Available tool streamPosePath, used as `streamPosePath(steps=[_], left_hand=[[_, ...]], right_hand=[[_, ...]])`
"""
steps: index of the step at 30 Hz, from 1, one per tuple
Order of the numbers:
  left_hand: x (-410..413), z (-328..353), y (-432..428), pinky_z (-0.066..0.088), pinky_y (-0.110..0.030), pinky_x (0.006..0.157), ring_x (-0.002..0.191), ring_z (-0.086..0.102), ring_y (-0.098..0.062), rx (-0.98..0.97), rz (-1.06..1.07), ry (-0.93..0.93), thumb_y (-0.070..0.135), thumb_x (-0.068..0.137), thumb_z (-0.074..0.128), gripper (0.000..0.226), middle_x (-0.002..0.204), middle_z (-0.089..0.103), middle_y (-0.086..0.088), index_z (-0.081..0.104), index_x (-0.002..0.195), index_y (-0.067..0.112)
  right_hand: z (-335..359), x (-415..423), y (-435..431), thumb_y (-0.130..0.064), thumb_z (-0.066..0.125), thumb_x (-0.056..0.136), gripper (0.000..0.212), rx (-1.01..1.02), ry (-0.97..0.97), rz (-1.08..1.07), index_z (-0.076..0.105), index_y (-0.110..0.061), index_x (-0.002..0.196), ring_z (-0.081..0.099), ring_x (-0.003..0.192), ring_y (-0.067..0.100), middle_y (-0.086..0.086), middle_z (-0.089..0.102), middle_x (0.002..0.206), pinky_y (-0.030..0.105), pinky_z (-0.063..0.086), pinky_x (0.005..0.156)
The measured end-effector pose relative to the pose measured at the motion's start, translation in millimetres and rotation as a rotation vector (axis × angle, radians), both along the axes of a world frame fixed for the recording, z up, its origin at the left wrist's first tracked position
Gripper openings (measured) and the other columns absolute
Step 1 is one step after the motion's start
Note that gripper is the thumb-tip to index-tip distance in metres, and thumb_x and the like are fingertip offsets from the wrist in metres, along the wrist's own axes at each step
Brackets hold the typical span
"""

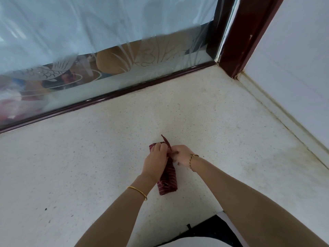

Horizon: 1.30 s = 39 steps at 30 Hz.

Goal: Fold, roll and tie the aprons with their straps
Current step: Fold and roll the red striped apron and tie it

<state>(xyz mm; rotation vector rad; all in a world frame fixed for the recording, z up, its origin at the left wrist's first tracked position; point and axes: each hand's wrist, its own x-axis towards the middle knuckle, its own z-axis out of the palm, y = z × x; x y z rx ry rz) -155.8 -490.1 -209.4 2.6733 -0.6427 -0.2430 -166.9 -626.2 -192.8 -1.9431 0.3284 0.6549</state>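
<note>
Apron [168, 177] rolled, maroon, thin pale stripes, left hand [155, 162], right hand [181, 155] pinching strap [167, 141]

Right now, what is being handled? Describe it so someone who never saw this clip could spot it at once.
On the pale speckled counter below the frosted window, look between the left hand and right hand. There lies the rolled apron, a dark red bundle with thin pale stripes, its strap sticking up; it is the only cloth on the counter.
</note>
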Motion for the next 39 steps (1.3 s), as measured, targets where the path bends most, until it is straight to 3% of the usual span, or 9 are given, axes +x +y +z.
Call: streamPosePath(steps=[3, 8, 12, 14, 20, 23, 27, 35, 39], left_hand=[[0.6, -0.9, 3.0, 0.045, -0.026, 0.069, 0.091, 0.049, -0.017, -0.006, -0.016, 0.022, 0.020, 0.097, 0.045, 0.010, 0.106, 0.047, -0.002, 0.044, 0.102, 0.011], [4.7, 3.4, 7.3, 0.038, -0.023, 0.066, 0.078, 0.045, -0.013, -0.066, -0.071, 0.076, 0.019, 0.094, 0.051, 0.017, 0.096, 0.045, 0.000, 0.037, 0.087, 0.016], [5.8, 6.2, 13.0, 0.042, -0.024, 0.068, 0.077, 0.047, -0.014, -0.096, -0.105, 0.106, 0.021, 0.095, 0.051, 0.017, 0.093, 0.045, 0.001, 0.039, 0.085, 0.015], [5.3, 6.6, 14.7, 0.037, -0.022, 0.066, 0.075, 0.045, -0.014, -0.115, -0.135, 0.114, 0.019, 0.095, 0.051, 0.017, 0.091, 0.043, 0.002, 0.038, 0.084, 0.015], [3.8, 5.3, 16.9, 0.028, -0.017, 0.064, 0.074, 0.041, -0.011, -0.120, -0.134, 0.126, 0.018, 0.096, 0.049, 0.017, 0.088, 0.040, 0.005, 0.037, 0.084, 0.016], [4.5, 5.4, 17.2, 0.029, -0.017, 0.063, 0.073, 0.042, -0.012, -0.116, -0.135, 0.119, 0.018, 0.096, 0.049, 0.017, 0.088, 0.041, 0.004, 0.037, 0.084, 0.016], [3.1, 3.7, 16.2, 0.032, -0.018, 0.064, 0.072, 0.042, -0.012, -0.094, -0.134, 0.095, 0.019, 0.096, 0.049, 0.015, 0.088, 0.041, 0.005, 0.038, 0.085, 0.016], [2.6, 1.5, 13.7, 0.037, -0.020, 0.066, 0.074, 0.048, -0.014, -0.120, -0.103, 0.109, 0.017, 0.095, 0.049, 0.015, 0.090, 0.046, 0.004, 0.040, 0.084, 0.016], [2.2, 1.8, 15.9, 0.033, -0.021, 0.064, 0.071, 0.045, -0.013, -0.148, -0.067, 0.126, 0.015, 0.094, 0.051, 0.018, 0.084, 0.044, 0.006, 0.039, 0.081, 0.015]], right_hand=[[0.5, 1.5, -4.0, 0.001, 0.046, 0.091, 0.030, -0.001, 0.014, 0.047, 0.065, -0.008, 0.112, 0.058, 0.081, 0.017, 0.014, 0.065, 0.104, 0.020, 0.049, 0.063], [-1.0, 2.2, -11.0, 0.001, 0.054, 0.091, 0.016, 0.046, -0.015, 0.024, 0.064, -0.011, 0.092, 0.062, 0.071, 0.017, 0.007, 0.064, 0.084, 0.031, 0.055, 0.077], [0.5, 3.2, -8.7, -0.005, 0.043, 0.097, 0.021, -0.006, 0.051, 0.122, 0.056, -0.001, 0.112, 0.060, 0.081, 0.022, 0.010, 0.058, 0.090, 0.037, 0.053, 0.084], [2.3, 2.7, -5.9, -0.010, 0.036, 0.098, 0.022, -0.046, 0.086, 0.172, 0.056, -0.003, 0.105, 0.056, 0.087, 0.025, 0.013, 0.053, 0.092, 0.041, 0.052, 0.089], [9.2, 4.1, -0.5, -0.004, 0.038, 0.095, 0.023, -0.259, -0.126, 0.335, 0.049, -0.007, 0.075, 0.047, 0.066, 0.022, 0.005, 0.045, 0.070, 0.023, 0.037, 0.057], [7.5, 4.1, -3.6, -0.009, 0.033, 0.099, 0.022, -0.273, -0.105, 0.386, 0.050, -0.008, 0.084, 0.054, 0.070, 0.027, 0.009, 0.050, 0.081, 0.028, 0.046, 0.063], [0.5, -3.2, -8.8, -0.021, 0.037, 0.102, 0.018, -0.022, 0.088, 0.152, 0.049, -0.008, 0.105, 0.055, 0.072, 0.016, 0.005, 0.052, 0.085, 0.025, 0.050, 0.064], [1.3, -1.7, -3.4, -0.031, 0.037, 0.101, 0.035, -0.337, -0.118, 0.226, 0.038, -0.017, 0.069, 0.040, 0.059, 0.012, -0.003, 0.041, 0.066, 0.026, 0.034, 0.057], [6.3, -1.5, -22.2, -0.042, 0.042, 0.098, 0.044, -0.178, -0.013, 0.059, 0.039, -0.015, 0.064, 0.037, 0.058, 0.013, -0.001, 0.038, 0.063, 0.025, 0.033, 0.056]])
